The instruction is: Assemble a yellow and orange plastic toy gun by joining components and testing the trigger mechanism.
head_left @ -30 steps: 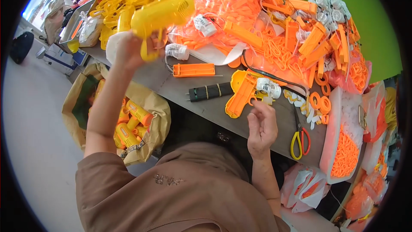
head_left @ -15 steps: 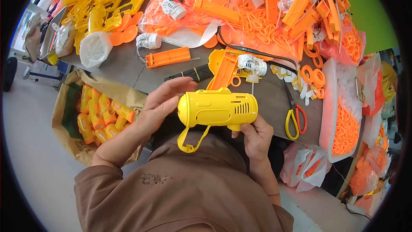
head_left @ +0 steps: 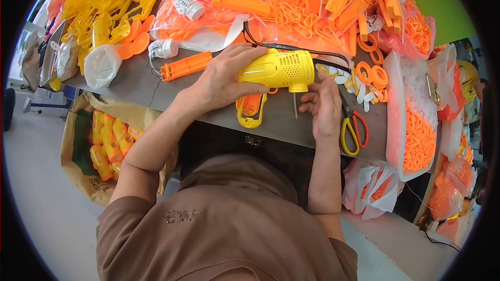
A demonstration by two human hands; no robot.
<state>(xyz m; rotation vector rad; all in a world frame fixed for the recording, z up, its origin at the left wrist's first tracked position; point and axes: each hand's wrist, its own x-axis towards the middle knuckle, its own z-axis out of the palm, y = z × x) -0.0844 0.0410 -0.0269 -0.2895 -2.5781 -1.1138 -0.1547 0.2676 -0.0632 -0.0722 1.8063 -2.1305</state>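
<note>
A yellow plastic toy shell (head_left: 263,71) with slots and small holes at its right end lies over its matching half on the table. My left hand (head_left: 224,75) is closed around its left end, thumb along the near side. Below it shows the handle of the lower yellow half (head_left: 250,122), with an orange battery case (head_left: 252,105) inside. A thin pale tube (head_left: 295,108) sticks out toward me from under the round spout. Beside the shell's right end, my right hand (head_left: 326,105) has loosely bent, parted fingers and holds nothing visible. The motor is hidden under the shell.
Scissors (head_left: 350,131) with yellow and red handles lie right of my right hand. Farther right stands a tub (head_left: 394,119) of small orange parts. Orange and yellow parts pile up at the back. A paper bag (head_left: 78,164) of finished-looking yellow toys stands at left.
The yellow shell moved away from me onto the half on the table. My left hand now grips its left end; my right hand let go. The loop hanging from it no longer shows.
</note>
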